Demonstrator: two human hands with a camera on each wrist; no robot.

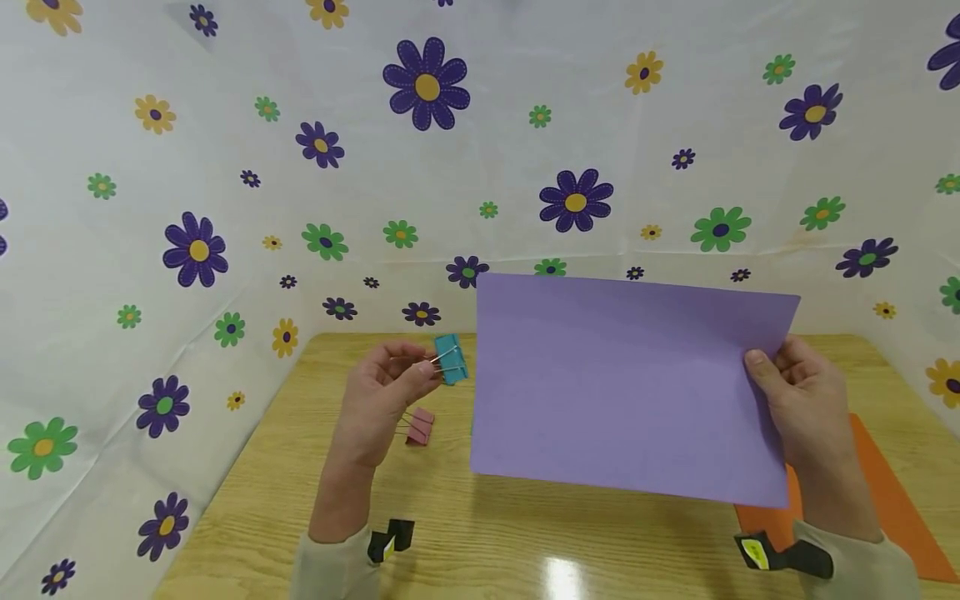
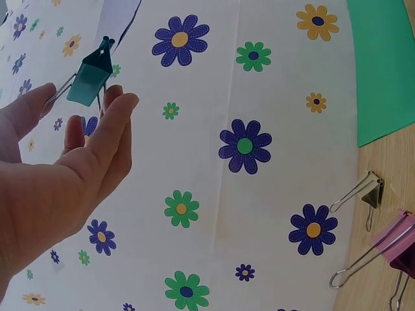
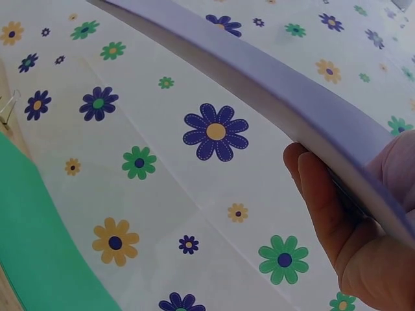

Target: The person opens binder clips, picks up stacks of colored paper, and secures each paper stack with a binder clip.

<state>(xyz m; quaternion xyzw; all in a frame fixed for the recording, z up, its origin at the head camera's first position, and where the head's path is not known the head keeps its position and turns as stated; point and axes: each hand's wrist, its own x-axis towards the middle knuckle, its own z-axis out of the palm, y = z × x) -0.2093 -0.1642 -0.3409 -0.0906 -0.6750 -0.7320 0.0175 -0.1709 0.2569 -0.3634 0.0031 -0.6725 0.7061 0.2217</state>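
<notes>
In the head view my left hand (image 1: 386, 392) pinches a teal binder clip (image 1: 452, 359) by its wire handles, close to the left edge of a purple paper sheet (image 1: 630, 387). The left wrist view has the same teal clip (image 2: 91, 76) between the thumb and fingers of the left hand (image 2: 78, 155), its handles spread apart. My right hand (image 1: 806, 400) grips the sheet by its right edge, thumb on the near face and fingers behind. In the right wrist view the bowed sheet (image 3: 272, 84) lies between the thumb and fingers of the right hand (image 3: 350, 227).
A pink binder clip (image 1: 421, 427) rests on the wooden table (image 1: 277, 492), with a smaller pale clip (image 2: 371, 189) beside it. Green paper (image 2: 386, 71) lies behind the purple sheet. Orange paper (image 1: 888, 500) is at the right. A flowered cloth (image 1: 480, 158) hangs around the table.
</notes>
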